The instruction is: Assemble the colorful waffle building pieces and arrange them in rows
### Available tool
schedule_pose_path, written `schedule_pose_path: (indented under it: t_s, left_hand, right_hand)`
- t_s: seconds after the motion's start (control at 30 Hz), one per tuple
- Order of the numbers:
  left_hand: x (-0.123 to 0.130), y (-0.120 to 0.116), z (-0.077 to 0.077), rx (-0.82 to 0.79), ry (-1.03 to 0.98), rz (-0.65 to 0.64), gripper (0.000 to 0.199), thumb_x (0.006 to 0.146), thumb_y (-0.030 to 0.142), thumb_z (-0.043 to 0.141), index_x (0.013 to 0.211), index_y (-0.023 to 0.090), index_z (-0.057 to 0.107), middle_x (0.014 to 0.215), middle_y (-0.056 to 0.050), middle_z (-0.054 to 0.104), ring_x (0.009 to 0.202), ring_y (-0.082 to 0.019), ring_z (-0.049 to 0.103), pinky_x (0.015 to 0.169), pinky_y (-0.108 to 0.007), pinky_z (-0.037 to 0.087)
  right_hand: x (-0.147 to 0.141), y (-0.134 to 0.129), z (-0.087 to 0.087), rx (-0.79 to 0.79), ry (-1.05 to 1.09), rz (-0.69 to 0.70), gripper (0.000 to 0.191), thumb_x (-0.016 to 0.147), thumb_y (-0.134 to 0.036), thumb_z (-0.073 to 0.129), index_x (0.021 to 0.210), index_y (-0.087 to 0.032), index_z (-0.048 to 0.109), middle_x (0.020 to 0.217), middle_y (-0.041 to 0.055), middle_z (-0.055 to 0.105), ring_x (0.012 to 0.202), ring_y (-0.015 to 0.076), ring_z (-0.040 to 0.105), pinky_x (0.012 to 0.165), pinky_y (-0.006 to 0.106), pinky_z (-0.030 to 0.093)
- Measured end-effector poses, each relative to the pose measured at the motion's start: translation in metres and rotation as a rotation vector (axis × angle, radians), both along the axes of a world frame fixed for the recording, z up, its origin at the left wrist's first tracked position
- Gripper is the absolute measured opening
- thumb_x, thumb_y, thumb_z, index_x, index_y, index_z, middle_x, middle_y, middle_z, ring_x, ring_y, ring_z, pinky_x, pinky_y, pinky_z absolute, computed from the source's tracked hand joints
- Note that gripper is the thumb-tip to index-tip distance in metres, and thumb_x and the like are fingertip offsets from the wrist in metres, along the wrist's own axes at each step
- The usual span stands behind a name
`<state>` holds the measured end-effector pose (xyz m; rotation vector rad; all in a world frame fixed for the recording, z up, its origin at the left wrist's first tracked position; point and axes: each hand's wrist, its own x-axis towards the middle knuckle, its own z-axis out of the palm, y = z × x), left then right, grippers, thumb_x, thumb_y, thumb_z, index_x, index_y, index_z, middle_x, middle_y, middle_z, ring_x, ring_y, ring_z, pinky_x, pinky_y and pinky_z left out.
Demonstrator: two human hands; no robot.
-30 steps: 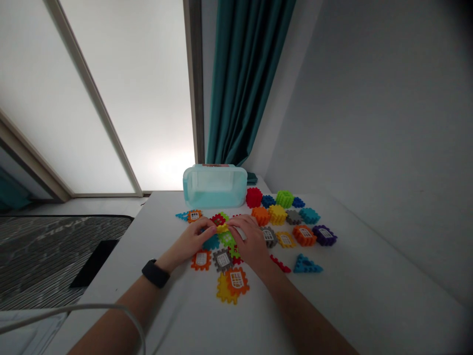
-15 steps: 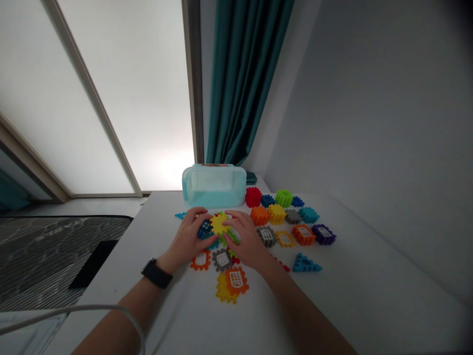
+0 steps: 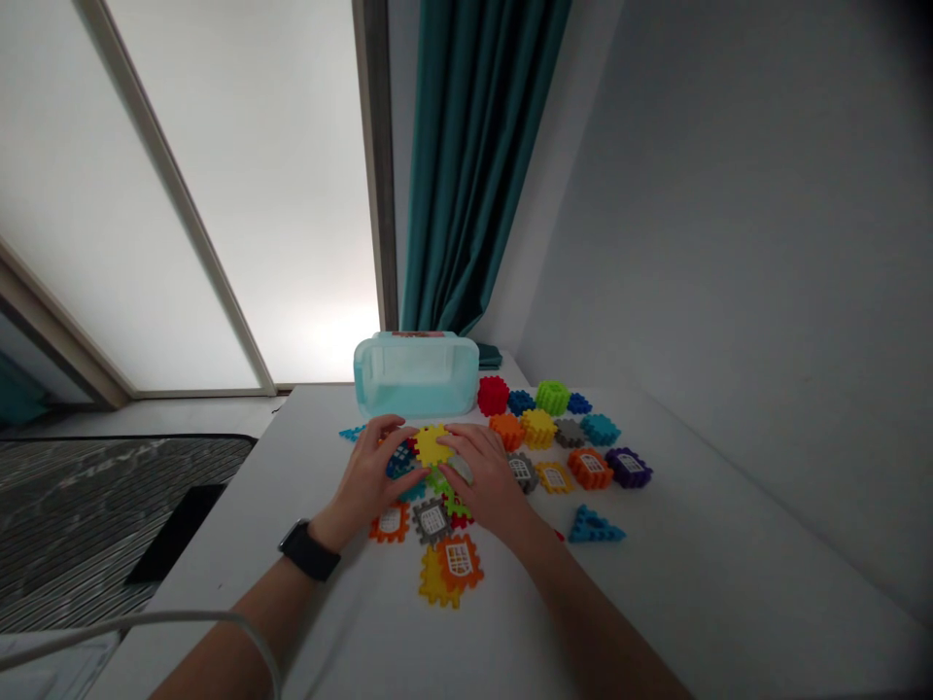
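Note:
A yellow notched building block [image 3: 432, 444] is held between my two hands, above a loose group of flat pieces. My left hand [image 3: 370, 478], with a dark watch on the wrist, grips its left side between thumb and fingers. My right hand [image 3: 485, 478] has its fingertips on the right side of the block. Below and between the hands lie a dark blue lattice piece [image 3: 400, 459] and a green piece [image 3: 437, 480], both partly hidden. Nearer to me are an orange window piece [image 3: 390, 523], a grey window piece [image 3: 432, 520], and another orange window piece [image 3: 460, 561] overlapping a yellow piece [image 3: 434, 586].
A translucent light-blue bin [image 3: 416, 401] stands at the back of the white table [image 3: 292, 457]. To the right are several toothed blocks, among them a red one [image 3: 494, 396], a purple one [image 3: 628, 468] and a blue triangle [image 3: 596, 525]. A white cable [image 3: 167, 616] crosses the lower left.
The view has shifted slightly, so everything sits a little lower and to the left. Both hands stay around the yellow block, with only small finger movement.

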<state>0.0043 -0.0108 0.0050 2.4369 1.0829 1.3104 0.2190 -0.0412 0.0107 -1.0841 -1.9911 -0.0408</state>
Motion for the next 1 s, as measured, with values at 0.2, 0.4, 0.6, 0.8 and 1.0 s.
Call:
schedule_pose_path:
  t_s: [0.2, 0.4, 0.6, 0.8, 1.0]
  left_hand:
    - [0.015, 0.007, 0.014, 0.03, 0.005, -0.026, 0.038, 0.088, 0.038, 0.07, 0.122, 0.023, 0.06, 0.124, -0.012, 0.053, 0.112, -0.027, 0.058, 0.098, -0.046, 0.052]
    - [0.046, 0.019, 0.026, 0.028, 0.053, -0.062, 0.036, 0.088, 0.039, 0.07, 0.119, 0.023, 0.059, 0.122, -0.011, 0.054, 0.115, -0.028, 0.057, 0.097, -0.044, 0.051]
    - [0.08, 0.032, 0.027, 0.037, 0.084, -0.122, 0.037, 0.087, 0.037, 0.071, 0.119, 0.022, 0.058, 0.122, -0.011, 0.054, 0.112, -0.027, 0.058, 0.096, -0.044, 0.051]
    - [0.11, 0.046, 0.025, 0.013, 0.131, -0.148, 0.043, 0.085, 0.032, 0.073, 0.123, 0.022, 0.055, 0.122, -0.011, 0.056, 0.114, -0.029, 0.056, 0.097, -0.046, 0.049]
    - [0.129, 0.059, 0.023, -0.03, 0.2, -0.162, 0.046, 0.087, 0.029, 0.069, 0.129, 0.022, 0.053, 0.127, -0.012, 0.056, 0.118, -0.03, 0.054, 0.099, -0.049, 0.047]
  right_hand:
    - [0.017, 0.006, 0.01, -0.02, -0.015, 0.008, 0.024, 0.096, -0.027, 0.058, 0.119, -0.025, 0.064, 0.125, 0.0095, 0.066, 0.116, 0.0278, 0.06, 0.103, 0.051, 0.047]
    - [0.047, 0.009, 0.018, -0.038, 0.006, -0.02, 0.025, 0.095, -0.026, 0.06, 0.12, -0.025, 0.063, 0.125, 0.0094, 0.066, 0.117, 0.0289, 0.059, 0.105, 0.055, 0.044]
    - [0.08, 0.01, 0.017, -0.078, 0.067, -0.049, 0.024, 0.094, -0.025, 0.059, 0.118, -0.025, 0.063, 0.124, 0.0105, 0.064, 0.118, 0.0274, 0.059, 0.103, 0.051, 0.048]
    - [0.114, 0.022, 0.015, -0.115, 0.055, -0.081, 0.023, 0.092, -0.02, 0.059, 0.113, -0.025, 0.065, 0.124, 0.0102, 0.063, 0.119, 0.0275, 0.058, 0.104, 0.051, 0.046]
    - [0.151, 0.039, 0.01, -0.186, 0.054, -0.113, 0.022, 0.091, -0.02, 0.059, 0.112, -0.024, 0.066, 0.123, 0.0103, 0.063, 0.119, 0.0277, 0.058, 0.107, 0.052, 0.044]
